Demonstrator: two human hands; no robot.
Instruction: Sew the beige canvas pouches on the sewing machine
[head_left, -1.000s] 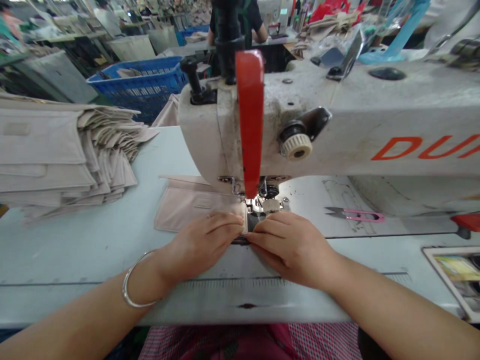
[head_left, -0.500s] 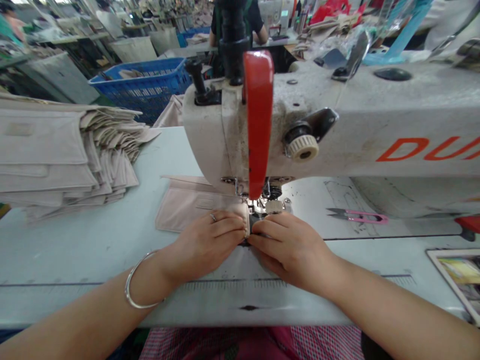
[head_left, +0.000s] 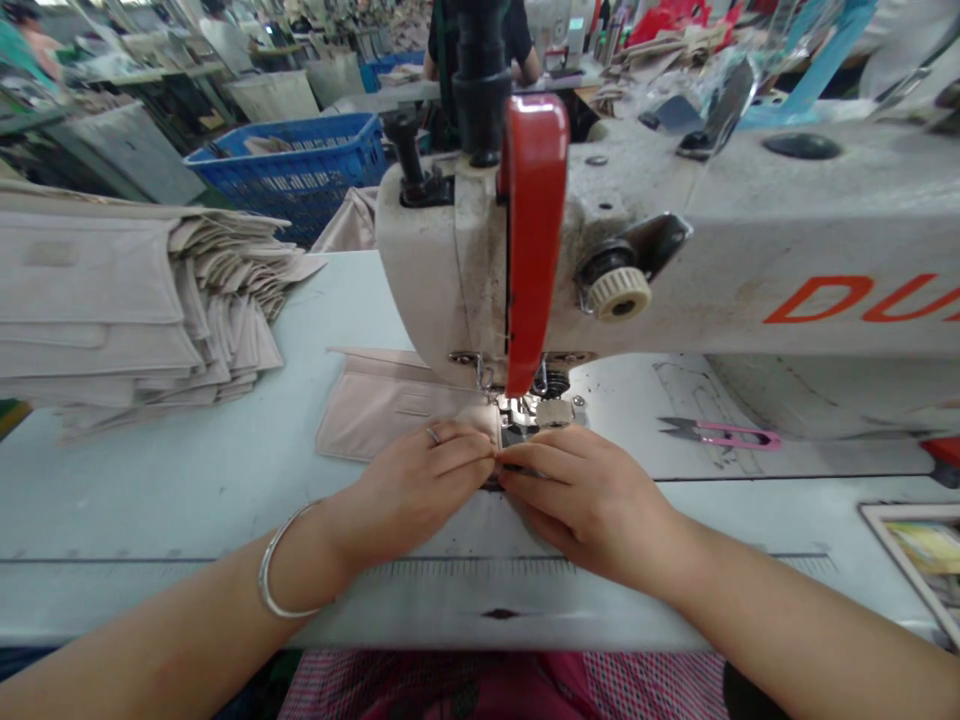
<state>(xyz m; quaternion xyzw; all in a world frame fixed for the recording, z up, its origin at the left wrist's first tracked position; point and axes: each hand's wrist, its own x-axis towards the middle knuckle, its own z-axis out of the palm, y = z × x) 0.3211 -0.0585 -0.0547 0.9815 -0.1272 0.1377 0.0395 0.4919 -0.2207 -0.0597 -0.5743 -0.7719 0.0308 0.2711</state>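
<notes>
A beige fabric piece [head_left: 375, 410] lies flat on the pale sewing table [head_left: 150, 500], its right edge under the presser foot [head_left: 534, 412] of a white sewing machine [head_left: 675, 260]. My left hand [head_left: 412, 490], with a ring and a silver bangle, presses its closed fingers on the fabric's right end. My right hand [head_left: 585, 495] meets it fingertip to fingertip just in front of the foot, fingers pinched on the fabric edge and a small dark part I cannot make out.
A tall stack of beige fabric pieces [head_left: 127, 310] stands at the left. Pink-handled thread snips [head_left: 720, 434] lie on the machine bed to the right. A blue crate [head_left: 300, 165] sits behind the table. Another person works at the far bench. A tray edge [head_left: 915, 545] shows at right.
The view has shifted slightly, so the machine sits further right. Both hands stay pressed together at the presser foot, with hardly any movement of the fabric.
</notes>
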